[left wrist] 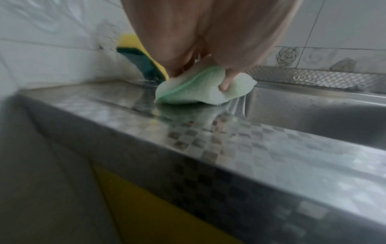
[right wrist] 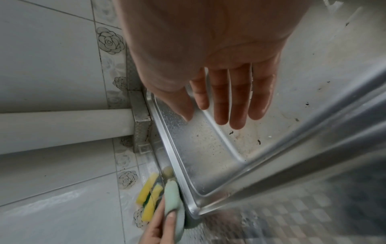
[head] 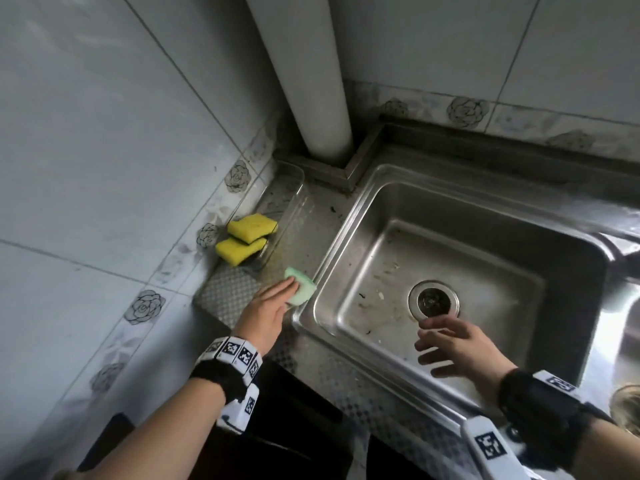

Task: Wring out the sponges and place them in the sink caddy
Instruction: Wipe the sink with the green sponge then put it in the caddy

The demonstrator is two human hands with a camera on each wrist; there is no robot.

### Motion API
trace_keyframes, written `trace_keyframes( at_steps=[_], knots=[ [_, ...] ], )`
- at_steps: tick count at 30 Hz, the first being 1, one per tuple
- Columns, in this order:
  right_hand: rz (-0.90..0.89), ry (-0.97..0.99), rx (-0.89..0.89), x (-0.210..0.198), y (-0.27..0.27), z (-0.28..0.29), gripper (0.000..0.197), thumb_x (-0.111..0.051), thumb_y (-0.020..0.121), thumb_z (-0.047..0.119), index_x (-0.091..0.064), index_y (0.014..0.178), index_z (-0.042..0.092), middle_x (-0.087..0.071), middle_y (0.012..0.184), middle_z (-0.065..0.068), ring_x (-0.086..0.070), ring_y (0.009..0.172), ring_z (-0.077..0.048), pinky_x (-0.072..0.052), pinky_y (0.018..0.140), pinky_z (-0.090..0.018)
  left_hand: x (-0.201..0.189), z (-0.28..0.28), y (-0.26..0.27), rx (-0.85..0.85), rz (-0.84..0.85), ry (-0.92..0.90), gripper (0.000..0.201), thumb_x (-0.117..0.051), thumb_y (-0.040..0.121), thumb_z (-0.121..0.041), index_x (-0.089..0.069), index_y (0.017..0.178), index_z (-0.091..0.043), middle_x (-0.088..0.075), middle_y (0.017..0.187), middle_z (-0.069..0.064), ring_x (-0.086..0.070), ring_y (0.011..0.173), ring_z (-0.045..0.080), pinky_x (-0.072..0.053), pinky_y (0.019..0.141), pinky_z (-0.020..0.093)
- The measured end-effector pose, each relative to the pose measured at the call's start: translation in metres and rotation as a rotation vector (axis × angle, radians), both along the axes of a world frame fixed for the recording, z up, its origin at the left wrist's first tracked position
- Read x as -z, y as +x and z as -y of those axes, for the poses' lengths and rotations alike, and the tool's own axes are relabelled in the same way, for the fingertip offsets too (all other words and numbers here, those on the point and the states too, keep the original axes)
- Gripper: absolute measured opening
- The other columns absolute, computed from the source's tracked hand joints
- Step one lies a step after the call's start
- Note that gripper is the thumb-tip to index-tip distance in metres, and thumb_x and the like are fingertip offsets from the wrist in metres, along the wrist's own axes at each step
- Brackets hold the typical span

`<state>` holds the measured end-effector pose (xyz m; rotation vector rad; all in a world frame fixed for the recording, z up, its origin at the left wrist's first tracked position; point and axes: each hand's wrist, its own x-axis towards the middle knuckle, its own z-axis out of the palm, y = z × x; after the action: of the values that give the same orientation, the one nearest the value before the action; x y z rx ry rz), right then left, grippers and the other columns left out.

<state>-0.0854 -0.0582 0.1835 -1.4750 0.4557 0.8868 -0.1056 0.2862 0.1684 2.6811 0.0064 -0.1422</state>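
My left hand (head: 277, 299) grips a pale green sponge (head: 302, 287) just above the steel counter, beside the sink's left rim. In the left wrist view the thumb pinches the green sponge (left wrist: 198, 87) from below. Two yellow sponges (head: 247, 239) with green scrub sides lie in a clear plastic caddy (head: 294, 202) against the left wall. My right hand (head: 446, 344) hovers over the sink basin (head: 485, 265) near the drain (head: 433, 299), holding nothing. In the right wrist view its fingers (right wrist: 238, 99) are straight and wet.
A thick white pipe (head: 304, 71) rises in the corner behind the caddy. Tiled walls (head: 104, 133) close off the left and back. Bits of debris dot the basin floor. The patterned steel counter (head: 346, 379) runs along the front edge.
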Motion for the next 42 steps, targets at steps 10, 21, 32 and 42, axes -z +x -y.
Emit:
trace_keyframes(
  at_steps=[10, 21, 32, 42],
  knots=[
    [0.025, -0.015, -0.003, 0.008, -0.018, 0.024, 0.019, -0.066, 0.085, 0.017, -0.063, 0.103, 0.009, -0.072, 0.091, -0.017, -0.068, 0.07, -0.026, -0.052, 0.061, -0.033, 0.022, 0.006, -0.022, -0.27, 0.116, 0.085, 0.049, -0.057, 0.082, -0.031, -0.055, 0.13, -0.02, -0.052, 0.133, 0.01, -0.048, 0.114, 0.029, -0.043, 0.102, 0.043],
    [0.052, -0.002, 0.0, -0.004, -0.032, 0.053, 0.021, -0.064, 0.087, 0.015, -0.061, 0.106, 0.005, -0.07, 0.089, -0.017, -0.067, 0.068, -0.026, -0.05, 0.061, -0.032, 0.008, 0.08, -0.047, -0.19, 0.059, 0.003, 0.04, -0.058, 0.081, 0.001, -0.069, 0.112, -0.021, -0.063, 0.11, 0.004, -0.055, 0.099, 0.025, -0.05, 0.092, 0.036],
    [0.076, 0.001, 0.113, -0.014, -0.041, 0.103, 0.013, -0.064, 0.087, 0.013, -0.059, 0.099, 0.012, -0.067, 0.08, -0.013, -0.064, 0.062, -0.026, -0.049, 0.059, -0.03, 0.002, 0.199, -0.093, -0.023, -0.076, -0.072, 0.032, -0.062, 0.08, -0.012, -0.072, 0.105, -0.029, -0.068, 0.1, -0.003, -0.059, 0.096, 0.021, -0.05, 0.088, 0.03],
    [0.156, -0.077, 0.251, -0.038, -0.045, 0.179, 0.014, -0.058, 0.089, 0.012, -0.058, 0.103, 0.014, -0.064, 0.079, -0.009, -0.062, 0.065, -0.025, -0.05, 0.059, -0.03, 0.009, 0.359, -0.129, 0.356, -0.339, -0.357, 0.039, -0.058, 0.076, -0.011, -0.068, 0.114, -0.017, -0.064, 0.11, 0.008, -0.057, 0.105, 0.024, -0.046, 0.099, 0.033]
  ],
)
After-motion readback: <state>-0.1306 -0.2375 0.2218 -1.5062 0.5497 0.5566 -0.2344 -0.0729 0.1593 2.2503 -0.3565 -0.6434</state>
